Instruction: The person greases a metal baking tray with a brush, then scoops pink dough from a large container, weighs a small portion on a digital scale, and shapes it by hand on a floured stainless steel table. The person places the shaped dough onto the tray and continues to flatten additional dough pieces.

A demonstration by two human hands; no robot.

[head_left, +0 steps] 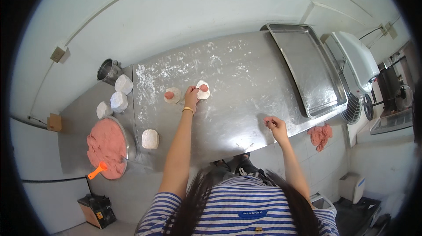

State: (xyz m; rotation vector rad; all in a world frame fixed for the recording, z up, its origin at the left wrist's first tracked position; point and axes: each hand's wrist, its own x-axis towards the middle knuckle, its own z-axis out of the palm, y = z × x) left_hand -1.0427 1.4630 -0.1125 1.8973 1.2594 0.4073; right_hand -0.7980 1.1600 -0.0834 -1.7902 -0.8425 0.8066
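A round white dough wrapper (202, 96) with a ball of pink filling (204, 88) on it lies on the floured steel table. My left hand (191, 96) pinches the left edge of this wrapper. Just left of that hand sits a second wrapper (175, 98), also topped with a lump of pink filling (169, 95). My right hand (277, 128) is over the table's front right part, its fingers drawn together; a small pinkish bit shows at the fingertips, too small to name. On the left stands a large metal bowl (130, 141) of pink ground filling (107, 144), with an orange scoop (97, 170) resting in it.
White stacks of wrappers (118, 102) stand behind the bowl, and another stack (150, 139) sits right of it. A metal pot (109, 72) is at the back left. Large metal trays (307, 64) and a white machine (351, 62) occupy the right end. A reddish cloth (320, 137) lies beyond the front edge.
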